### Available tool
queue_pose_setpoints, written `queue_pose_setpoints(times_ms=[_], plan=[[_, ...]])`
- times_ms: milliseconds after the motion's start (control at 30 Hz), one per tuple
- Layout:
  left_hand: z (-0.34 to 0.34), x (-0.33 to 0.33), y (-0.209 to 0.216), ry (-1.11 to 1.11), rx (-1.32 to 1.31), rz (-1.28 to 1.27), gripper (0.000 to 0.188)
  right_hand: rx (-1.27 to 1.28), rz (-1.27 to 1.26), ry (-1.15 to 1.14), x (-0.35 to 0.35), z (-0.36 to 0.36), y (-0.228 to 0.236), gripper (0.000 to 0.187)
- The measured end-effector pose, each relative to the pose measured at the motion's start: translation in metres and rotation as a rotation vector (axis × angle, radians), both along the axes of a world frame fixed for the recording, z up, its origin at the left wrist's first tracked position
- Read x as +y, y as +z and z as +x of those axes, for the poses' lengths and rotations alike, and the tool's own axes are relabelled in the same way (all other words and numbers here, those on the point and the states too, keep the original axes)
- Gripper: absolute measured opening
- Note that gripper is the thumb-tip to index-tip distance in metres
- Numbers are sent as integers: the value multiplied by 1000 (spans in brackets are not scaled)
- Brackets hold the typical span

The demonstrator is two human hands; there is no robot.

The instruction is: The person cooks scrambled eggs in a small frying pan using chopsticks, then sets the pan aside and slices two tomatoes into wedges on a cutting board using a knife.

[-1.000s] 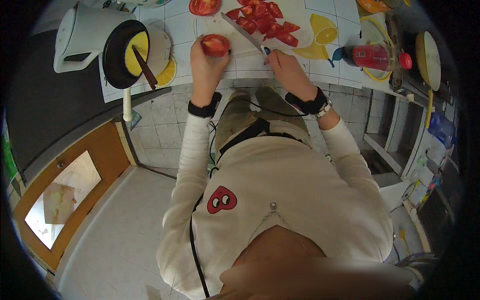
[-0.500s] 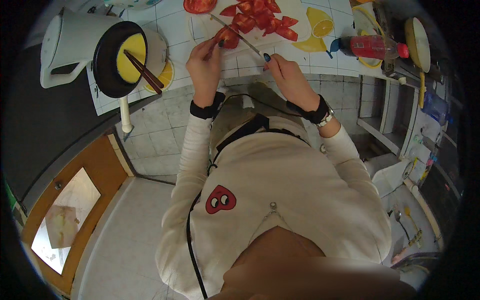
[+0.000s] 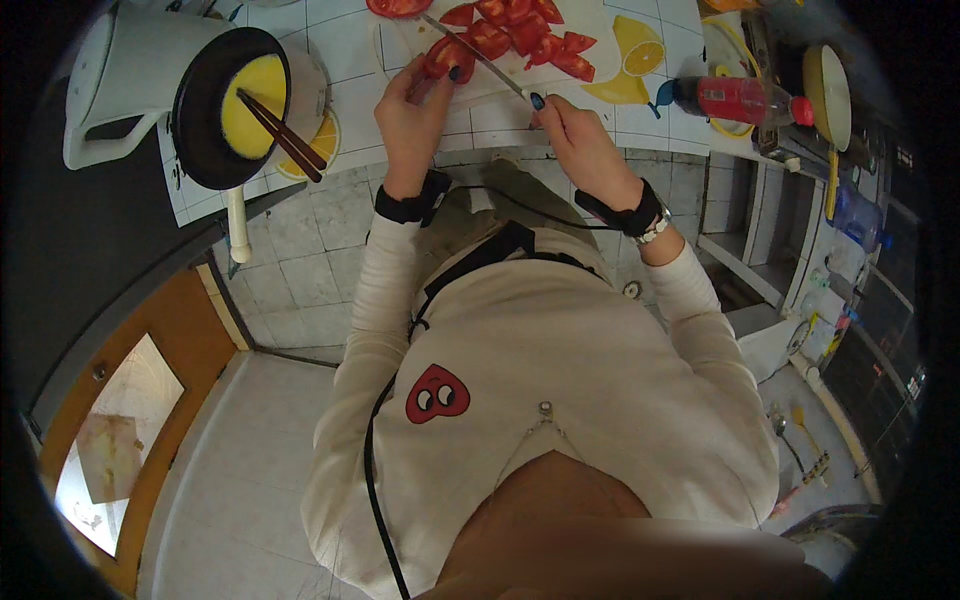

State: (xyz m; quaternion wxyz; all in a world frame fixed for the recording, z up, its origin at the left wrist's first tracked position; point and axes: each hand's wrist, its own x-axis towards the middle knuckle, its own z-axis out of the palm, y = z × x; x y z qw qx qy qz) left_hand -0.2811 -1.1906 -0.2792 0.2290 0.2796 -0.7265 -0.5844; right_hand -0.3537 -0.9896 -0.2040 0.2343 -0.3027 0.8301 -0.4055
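My right hand (image 3: 592, 150) grips a kitchen knife (image 3: 478, 55) by its handle, the blade slanting away to the far left. Its edge lies along a tomato piece (image 3: 446, 58) at the near left of the cut pile. The fingers of my left hand (image 3: 413, 122) are closed on that piece, thumb against its near side. Beyond the blade, several red tomato chunks (image 3: 527, 34) are heaped on a pale cutting board (image 3: 592, 22). A larger tomato half (image 3: 398, 5) sits at the far edge, partly out of view.
At left, a black-lined pot (image 3: 186, 125) holds yellow liquid and brown chopsticks (image 3: 285, 140); its pale handle juts over the table edge. A white pitcher (image 3: 130, 75) stands behind it. A red-capped bottle (image 3: 745, 100) lies at right, near a yellow pan (image 3: 828, 95).
Both hands have shifted slightly away from me, with the knife and tomato piece. The blade now lies a little farther forward. The view has moved a little, so the surroundings appear shifted left.
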Motion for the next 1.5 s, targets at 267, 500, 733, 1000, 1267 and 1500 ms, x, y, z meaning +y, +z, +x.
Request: queue_pose_setpoints(times_ms=[267, 500, 733, 1000, 1267, 1500], plan=[[1, -1, 1, 28, 87, 223, 53, 31, -38, 56, -1, -5, 2, 24], [8, -10, 7, -8, -18, 267, 48, 18, -1, 64, 6, 0, -2, 27], [12, -13, 16, -47, -100, 76, 37, -82, 74, 82, -7, 2, -12, 24], [15, -28, 5, -120, -110, 32, 34, 73, 277, 234, -3, -4, -24, 20], [14, -47, 2, -257, -162, 13, 34, 400, 47, 302, -3, -14, -37, 23], [20, -38, 4, -242, -81, 43, 34, -123, 33, 108, 46, -7, -10, 30]])
